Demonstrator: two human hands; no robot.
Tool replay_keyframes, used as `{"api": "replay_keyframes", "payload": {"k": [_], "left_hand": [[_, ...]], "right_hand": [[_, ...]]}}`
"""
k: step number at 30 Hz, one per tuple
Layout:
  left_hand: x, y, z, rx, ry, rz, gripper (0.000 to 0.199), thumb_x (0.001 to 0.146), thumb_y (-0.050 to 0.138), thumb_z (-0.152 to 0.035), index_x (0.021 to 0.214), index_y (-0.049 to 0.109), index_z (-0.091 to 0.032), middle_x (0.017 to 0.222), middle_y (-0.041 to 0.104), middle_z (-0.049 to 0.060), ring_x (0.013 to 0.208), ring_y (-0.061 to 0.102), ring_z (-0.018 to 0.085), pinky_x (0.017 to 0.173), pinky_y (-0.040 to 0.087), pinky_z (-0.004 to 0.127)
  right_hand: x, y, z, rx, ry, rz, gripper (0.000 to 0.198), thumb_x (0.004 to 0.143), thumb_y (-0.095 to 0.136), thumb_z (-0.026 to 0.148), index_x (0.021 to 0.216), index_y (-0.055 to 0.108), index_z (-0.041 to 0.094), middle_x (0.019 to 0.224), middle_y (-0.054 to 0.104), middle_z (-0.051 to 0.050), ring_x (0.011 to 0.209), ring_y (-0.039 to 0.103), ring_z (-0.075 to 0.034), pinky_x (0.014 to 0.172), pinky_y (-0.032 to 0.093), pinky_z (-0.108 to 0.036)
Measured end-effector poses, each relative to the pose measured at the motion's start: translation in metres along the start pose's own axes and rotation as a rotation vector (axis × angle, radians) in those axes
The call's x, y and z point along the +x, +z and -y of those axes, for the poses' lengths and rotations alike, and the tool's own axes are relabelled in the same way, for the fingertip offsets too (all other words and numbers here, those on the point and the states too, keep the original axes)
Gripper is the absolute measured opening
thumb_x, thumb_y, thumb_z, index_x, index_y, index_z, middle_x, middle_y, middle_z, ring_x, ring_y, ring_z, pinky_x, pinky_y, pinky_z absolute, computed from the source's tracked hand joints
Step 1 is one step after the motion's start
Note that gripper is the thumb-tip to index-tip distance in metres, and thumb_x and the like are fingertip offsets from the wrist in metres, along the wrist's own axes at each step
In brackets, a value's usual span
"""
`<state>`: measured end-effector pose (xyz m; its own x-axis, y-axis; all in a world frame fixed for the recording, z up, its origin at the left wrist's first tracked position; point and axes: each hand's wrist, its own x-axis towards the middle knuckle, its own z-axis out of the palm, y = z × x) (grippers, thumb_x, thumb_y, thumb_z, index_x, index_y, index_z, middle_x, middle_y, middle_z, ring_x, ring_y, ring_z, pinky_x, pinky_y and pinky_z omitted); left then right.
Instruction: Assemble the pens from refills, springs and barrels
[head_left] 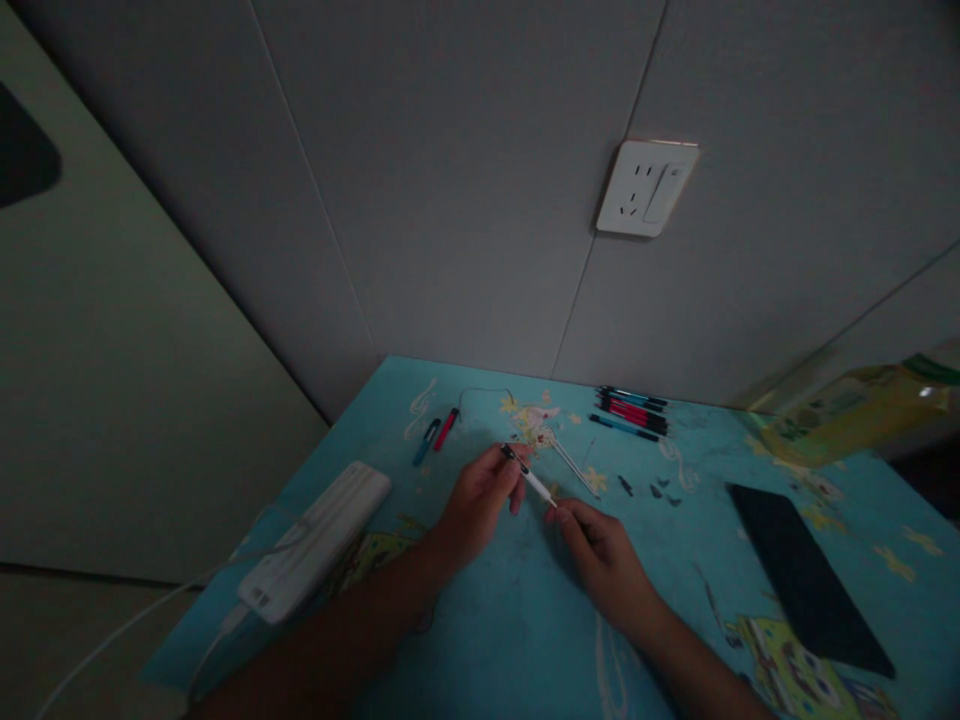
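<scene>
Left hand [478,498] and right hand [604,558] pinch opposite ends of the black-and-white pen [538,486]; I'd keep it straight (gently, mind).

One head-worn camera looks forward and down — table [510,630] below, grey wall [450,200] beyond.

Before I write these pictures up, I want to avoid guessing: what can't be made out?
All in the head view:
White pen: lower tip, apparently covered by the right hand.
Yellow bottle: right end, cut off by the right edge; label lettering, blurred.
Small dark pieces: too small to identify.
White device: printed marking, too small and dim to read.
Dark shape: identity unclear, cut off by the left edge.
</scene>
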<state>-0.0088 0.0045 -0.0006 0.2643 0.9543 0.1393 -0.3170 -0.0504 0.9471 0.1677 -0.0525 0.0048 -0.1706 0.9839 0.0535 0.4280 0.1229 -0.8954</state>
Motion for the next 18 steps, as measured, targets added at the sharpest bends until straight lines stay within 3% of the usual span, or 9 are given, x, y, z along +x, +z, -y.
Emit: {"api": "replay_keyframes", "payload": {"k": [4,10,18], "left_hand": [[0.0022,0.0008,-0.0008,-0.048,0.034,-0.060,0.031,0.091,0.057,-0.036,0.114,0.062,-0.016,0.090,0.063,0.004,0.067,0.055,0.011,0.064,0.044,0.026],[0.0013,0.0007,-0.0052,-0.076,0.039,-0.103,0.029,0.090,0.060,-0.031,0.116,0.058,-0.016,0.095,0.069,0.007,0.075,0.062,0.014,0.073,0.049,0.028],[-0.0008,-0.0002,-0.0073,-0.046,0.035,-0.091,0.027,0.091,0.058,-0.031,0.116,0.055,-0.019,0.105,0.071,0.010,0.079,0.065,0.016,0.077,0.052,0.031]], "right_hand": [[-0.0001,-0.0009,0.0000,-0.074,-0.077,-0.033,0.030,0.099,0.042,0.037,0.096,0.065,0.019,0.075,0.062,-0.001,0.066,0.055,-0.015,0.063,0.041,-0.025],[-0.0006,-0.0018,-0.0011,-0.127,-0.152,-0.073,0.027,0.099,0.043,0.033,0.098,0.067,0.020,0.080,0.067,-0.002,0.069,0.061,-0.016,0.067,0.045,-0.025],[-0.0024,-0.0011,-0.0023,-0.152,-0.154,-0.085,0.024,0.098,0.045,0.031,0.097,0.067,0.021,0.079,0.068,-0.001,0.069,0.063,-0.016,0.068,0.046,-0.024]]}}
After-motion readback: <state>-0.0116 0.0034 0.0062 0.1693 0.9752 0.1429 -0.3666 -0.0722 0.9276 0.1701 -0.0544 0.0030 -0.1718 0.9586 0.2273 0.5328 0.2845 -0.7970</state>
